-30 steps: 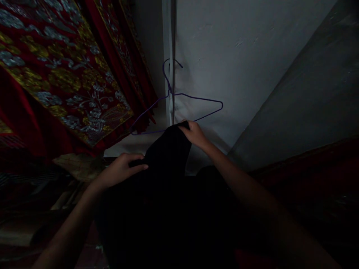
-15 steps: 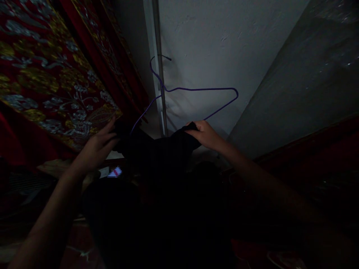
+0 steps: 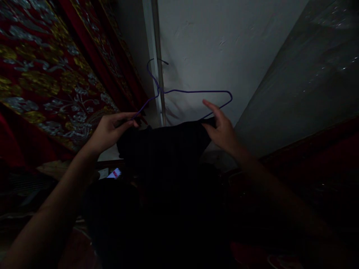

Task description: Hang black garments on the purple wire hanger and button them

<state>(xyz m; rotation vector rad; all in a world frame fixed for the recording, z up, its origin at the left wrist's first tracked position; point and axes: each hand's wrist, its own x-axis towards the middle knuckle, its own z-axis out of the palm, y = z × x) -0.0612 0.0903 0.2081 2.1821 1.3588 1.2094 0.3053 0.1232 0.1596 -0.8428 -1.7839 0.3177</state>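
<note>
A thin purple hanger (image 3: 196, 91) rests against the wall, its hook upward and its left lower part running into dark cloth. Black garment (image 3: 165, 145) spreads below it between my two hands; its exact kind is lost in the dark. My left hand (image 3: 112, 129) pinches the garment's upper left edge beside the hanger's left arm. On the other side, my right hand (image 3: 223, 130) grips the upper right edge between thumb and bent fingers, with the index finger stretched up toward the hanger's right end. The hanger's lower bar is hidden by the cloth.
Red fabric with gold and silver embroidery (image 3: 56, 74) hangs at left. A pale vertical strip (image 3: 153, 37) runs down the white wall (image 3: 230, 45). Shiny clear plastic (image 3: 325, 71) covers the right side. A small lit item (image 3: 113, 173) lies below my left hand.
My left hand has moved right and up, closing on the garment's edge by the hanger. My right hand has shifted right, raising its index finger. The cloth's top edge is now stretched straighter.
</note>
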